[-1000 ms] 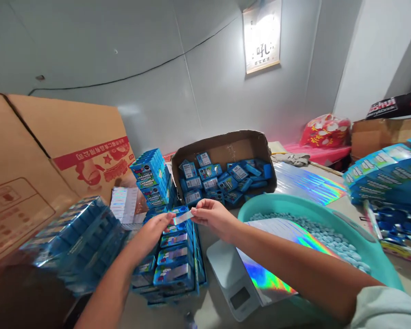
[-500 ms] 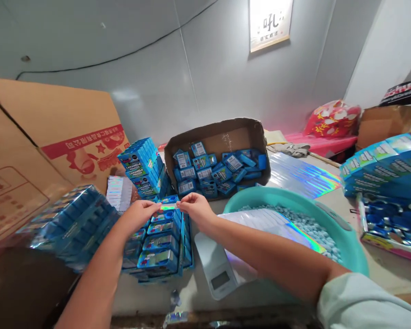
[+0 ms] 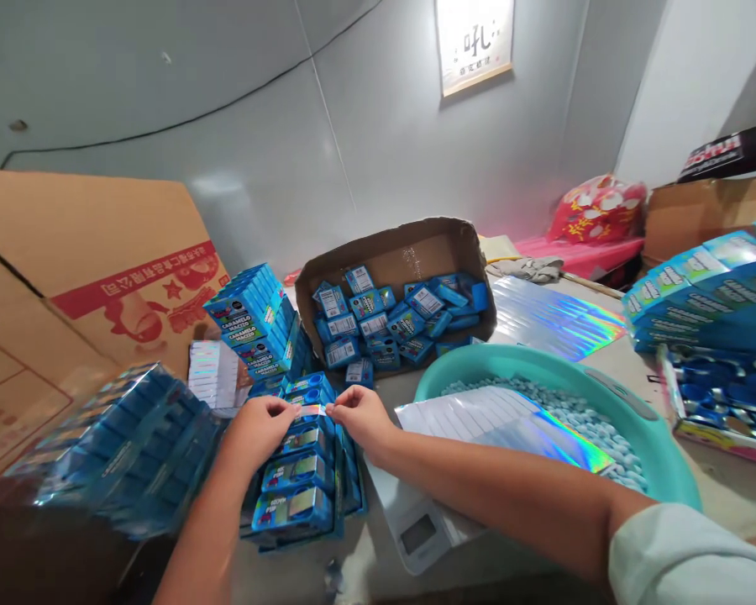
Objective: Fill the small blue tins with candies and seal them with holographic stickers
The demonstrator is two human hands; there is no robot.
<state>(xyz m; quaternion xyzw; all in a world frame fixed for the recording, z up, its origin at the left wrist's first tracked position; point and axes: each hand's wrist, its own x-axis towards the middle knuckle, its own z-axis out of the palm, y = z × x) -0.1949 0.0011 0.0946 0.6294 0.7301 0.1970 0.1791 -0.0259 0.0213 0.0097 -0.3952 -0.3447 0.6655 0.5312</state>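
My left hand [image 3: 262, 430] and my right hand [image 3: 366, 423] pinch opposite ends of a small shiny rainbow sticker [image 3: 312, 411]. It stretches between my fingertips, at the top of a blue candy box in a row of blue candy boxes [image 3: 293, 509]. Whether the sticker is pressed down cannot be made out. Nearer boxes in the row carry a silvery patch on top. Beneath my right forearm lies a white digital scale [image 3: 409, 512]. A sheet of holographic stickers [image 3: 466, 413] rests across the teal basin [image 3: 680, 470].
Small pale blue candies [image 3: 595, 420] fill the basin. Behind stands a cardboard box [image 3: 387, 244] of loose blue boxes. Stacked boxes [image 3: 252, 323], a wrapped bundle [image 3: 126, 454] and a large carton [image 3: 69, 252] are on the left. More holographic sheets [image 3: 554, 315] lie behind the basin.
Both hands have come slightly nearer along the row of boxes, with the sticker still between them. The whole view has shifted a little.
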